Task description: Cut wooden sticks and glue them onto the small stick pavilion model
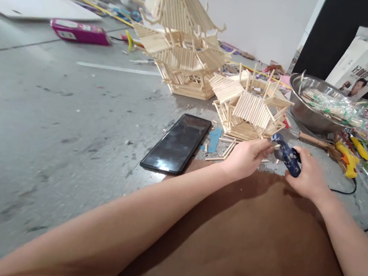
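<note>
My right hand is closed around a dark blue hand tool whose exact kind I cannot make out. The tool's front end meets the fingertips of my left hand, which pinch a short wooden stick. Just beyond both hands stands a low model pavilion built from thin wooden sticks, with slanted roof panels and upright posts. Several loose sticks lie on the floor by my left wrist, next to a blue scrap.
A black phone lies left of my hands. Behind it rises a taller stick pagoda. To the right are a metal bowl of wrapped sticks, a yellow glue gun with a cord, and plastic-wrapped clutter. A magenta box sits far left.
</note>
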Demonstrator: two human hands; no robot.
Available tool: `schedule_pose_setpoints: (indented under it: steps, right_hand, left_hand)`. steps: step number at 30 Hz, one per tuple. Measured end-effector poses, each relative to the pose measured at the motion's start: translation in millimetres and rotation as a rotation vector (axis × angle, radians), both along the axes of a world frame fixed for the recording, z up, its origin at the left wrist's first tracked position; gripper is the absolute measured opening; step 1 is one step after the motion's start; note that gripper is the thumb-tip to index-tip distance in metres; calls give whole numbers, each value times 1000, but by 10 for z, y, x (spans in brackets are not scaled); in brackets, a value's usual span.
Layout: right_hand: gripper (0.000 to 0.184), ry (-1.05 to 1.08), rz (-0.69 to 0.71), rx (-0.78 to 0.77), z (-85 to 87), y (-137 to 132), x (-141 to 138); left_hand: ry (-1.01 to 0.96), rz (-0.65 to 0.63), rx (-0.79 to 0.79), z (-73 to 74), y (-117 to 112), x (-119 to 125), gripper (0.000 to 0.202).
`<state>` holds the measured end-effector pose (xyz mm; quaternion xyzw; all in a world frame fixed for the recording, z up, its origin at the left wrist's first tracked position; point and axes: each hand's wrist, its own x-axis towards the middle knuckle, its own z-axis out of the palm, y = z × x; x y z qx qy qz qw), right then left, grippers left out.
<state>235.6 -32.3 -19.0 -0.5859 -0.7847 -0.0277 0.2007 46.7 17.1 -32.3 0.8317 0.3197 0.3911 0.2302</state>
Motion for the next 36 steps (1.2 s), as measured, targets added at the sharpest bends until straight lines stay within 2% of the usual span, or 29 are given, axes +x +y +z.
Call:
schedule_pose_setpoints:
  steps: [3, 13, 23, 36]
  right_hand:
    - [49, -23, 25, 23, -34, -7, -4]
    - [45, 10, -40, -55, 3, -46, -33]
    - [43, -7, -58, -54, -19, -50, -11]
    - [33, -58, -71, -105, 4, -81, -13]
  left_hand:
    - [18, -15, 8, -11, 4, -5, 24]
    - [81, -15, 27, 45, -34, -17, 25]
    - [122, -25, 55, 76, -32, -24, 24]
    - [188, 6, 94, 46, -43, -27, 24]
